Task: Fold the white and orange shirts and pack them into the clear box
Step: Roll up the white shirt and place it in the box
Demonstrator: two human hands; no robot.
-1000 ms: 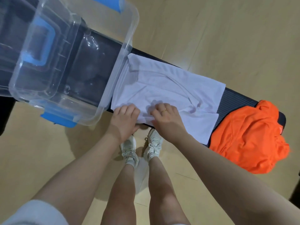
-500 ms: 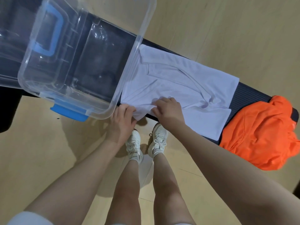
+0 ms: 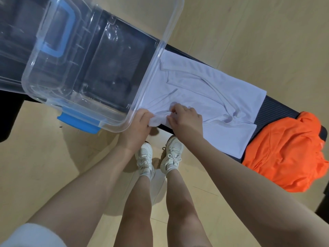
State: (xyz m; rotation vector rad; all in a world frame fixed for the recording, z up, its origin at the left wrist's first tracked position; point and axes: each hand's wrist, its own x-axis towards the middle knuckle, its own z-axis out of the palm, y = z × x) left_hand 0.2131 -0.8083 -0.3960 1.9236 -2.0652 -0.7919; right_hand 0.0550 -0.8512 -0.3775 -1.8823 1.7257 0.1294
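The white shirt (image 3: 210, 91) lies spread flat on a narrow black bench (image 3: 277, 109), its left edge against the clear box. My left hand (image 3: 140, 125) and my right hand (image 3: 185, 118) both pinch the shirt's near-left corner, which is bunched up between them at the bench's front edge. The orange shirt (image 3: 284, 154) sits crumpled on the bench's right end and hangs over its edge. The clear box (image 3: 160, 56), with blue latches and nothing inside, stands on the left part of the bench.
Light wooden floor (image 3: 249, 24) surrounds the bench. My legs and white sneakers (image 3: 172, 154) stand right below the bench's front edge. A dark object (image 3: 322, 204) shows at the far right edge.
Both hands went from pressing flat on the white shirt to gripping its near-left corner and lifting it into a bunch. The view has shifted, so everything sits further right.
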